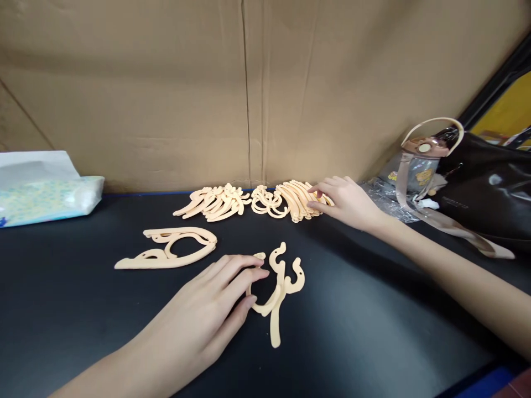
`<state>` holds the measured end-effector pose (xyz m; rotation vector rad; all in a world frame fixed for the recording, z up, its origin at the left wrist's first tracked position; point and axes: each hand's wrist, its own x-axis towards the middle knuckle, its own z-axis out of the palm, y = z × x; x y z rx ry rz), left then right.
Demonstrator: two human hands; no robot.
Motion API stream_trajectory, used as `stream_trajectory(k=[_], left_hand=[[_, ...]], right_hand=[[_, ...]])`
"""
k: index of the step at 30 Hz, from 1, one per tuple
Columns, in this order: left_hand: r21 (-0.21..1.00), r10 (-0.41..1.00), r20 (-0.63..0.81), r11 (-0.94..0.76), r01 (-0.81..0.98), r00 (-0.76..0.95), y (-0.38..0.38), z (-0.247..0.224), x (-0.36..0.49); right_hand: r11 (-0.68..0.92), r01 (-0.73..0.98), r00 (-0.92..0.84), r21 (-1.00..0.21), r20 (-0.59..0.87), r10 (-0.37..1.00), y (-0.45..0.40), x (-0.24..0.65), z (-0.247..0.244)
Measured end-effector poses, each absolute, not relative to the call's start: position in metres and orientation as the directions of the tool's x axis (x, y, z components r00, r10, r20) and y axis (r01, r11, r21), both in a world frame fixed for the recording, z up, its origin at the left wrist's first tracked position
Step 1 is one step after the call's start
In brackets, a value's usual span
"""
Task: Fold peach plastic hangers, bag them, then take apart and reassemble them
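My left hand (224, 301) is over the dark tabletop, its thumb and fingers closed around the left side of a curved cream plastic hanger hook (265, 305). Beside it, two more pieces lie partly overlapping: a hook-ended piece (296, 279) and a slim straight piece (275, 326). My right hand (346, 200) reaches to the right end of a pile of curved hanger arms (293, 199), thumb and fingers apart at its edge. Whether it grips an arm is not clear. Left of my left hand lies a folded cream hanger (178, 260).
More hanger arms (219, 202) and a cluster of hooks (267, 202) lie along the back edge before a cardboard wall (166, 99). A tissue pack (50, 193) sits at left. At right are a strapped bottle (421, 166), clear plastic wrap and a black bag (485, 188).
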<state>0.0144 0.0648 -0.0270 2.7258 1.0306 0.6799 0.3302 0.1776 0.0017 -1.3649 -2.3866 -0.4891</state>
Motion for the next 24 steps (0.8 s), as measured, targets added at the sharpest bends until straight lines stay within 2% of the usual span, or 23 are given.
stream_trajectory(k=[6,12,18,24], left_hand=[[0.231,0.630,0.369,-0.775,0.589,0.684,0.066,-0.021,0.012],[0.191,0.607,0.351,-0.792,0.580,0.713,0.065,-0.019,0.010],[0.257,0.636,0.381,-0.770,0.584,0.671,0.064,-0.021,0.014],[0.299,0.652,0.387,-0.758,0.580,0.652,0.064,-0.026,0.015]], right_hand=[[0.597,0.778,-0.624,0.197,0.351,0.698,0.169,0.335,0.001],[0.611,0.729,-0.682,0.308,0.407,0.608,0.169,0.331,-0.005],[0.561,0.700,-0.713,0.443,0.478,0.513,0.170,0.331,-0.008],[0.540,0.699,-0.715,0.469,0.470,0.518,0.170,0.328,-0.013]])
